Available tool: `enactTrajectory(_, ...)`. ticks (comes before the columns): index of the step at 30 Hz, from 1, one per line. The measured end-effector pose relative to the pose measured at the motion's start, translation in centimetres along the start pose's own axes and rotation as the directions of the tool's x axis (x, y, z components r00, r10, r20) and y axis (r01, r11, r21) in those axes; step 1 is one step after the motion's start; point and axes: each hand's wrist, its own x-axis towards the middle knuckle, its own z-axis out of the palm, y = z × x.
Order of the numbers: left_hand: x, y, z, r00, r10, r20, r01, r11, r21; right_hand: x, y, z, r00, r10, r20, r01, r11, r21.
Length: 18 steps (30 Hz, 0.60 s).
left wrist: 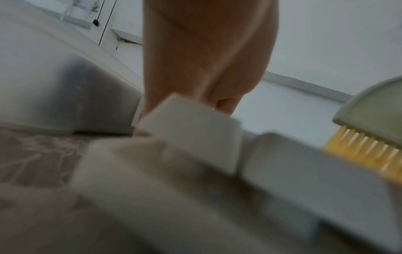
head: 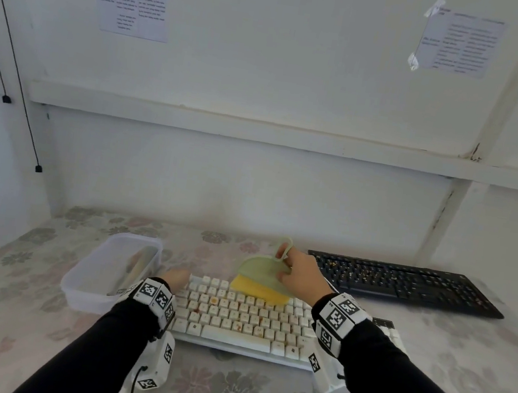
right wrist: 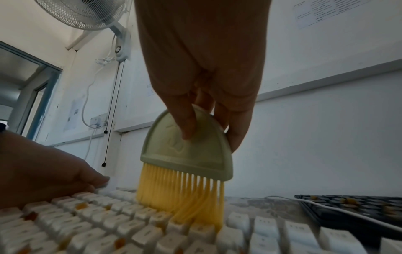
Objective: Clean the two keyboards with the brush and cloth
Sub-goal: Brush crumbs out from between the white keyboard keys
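Note:
A white keyboard point(head: 240, 322) lies in front of me with orange crumbs among its keys point(right wrist: 121, 228). My right hand point(head: 298, 273) pinches a pale green brush point(head: 262, 271) by its head point(right wrist: 191, 151). The yellow bristles point(right wrist: 185, 194) press onto the upper key rows. My left hand point(head: 174, 279) lies on the keyboard's far left corner, fingers point(left wrist: 195, 68) reaching over the edge, steadying it. A black keyboard point(head: 405, 283), also dotted with crumbs, sits at the back right point(right wrist: 359, 204). No cloth shows in any view.
A clear plastic tub point(head: 110, 270) stands just left of the white keyboard, something long inside it. The table wears a floral cloth point(head: 223, 391). A white cable point(right wrist: 326, 208) crosses the black keyboard's near edge. The wall stands close behind.

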Motion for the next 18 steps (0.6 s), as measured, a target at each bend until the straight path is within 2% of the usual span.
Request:
enactTrajectory(4,0.6,0.4,0.1,0.999,-0.046,0.003,0.046,0.988,-0.146,0.2,-0.6,0.0,1.0,0.002,-0.002,-0.002,1.0,-0.018)
enactTrajectory(8,0.5,0.5,-0.2,0.995,-0.085,0.059,0.099,0.952,-0.291,0.5,-1.6,-0.2,1.0,0.021,-0.007,-0.022,1.0,-0.02)
enactTrajectory(13,1.2,0.1,-0.6,0.987,-0.087,0.135,0.146,0.836,-0.529,0.6,-2.5,-0.6,0.999,0.047,-0.004,-0.047,0.999,0.015)
enactTrajectory(18,2.4,-1.8,-0.3,0.988,-0.097,0.12,0.152,0.746,-0.648,0.6,-3.6,-1.0,0.995,0.083,-0.056,-0.078,0.993,0.09)
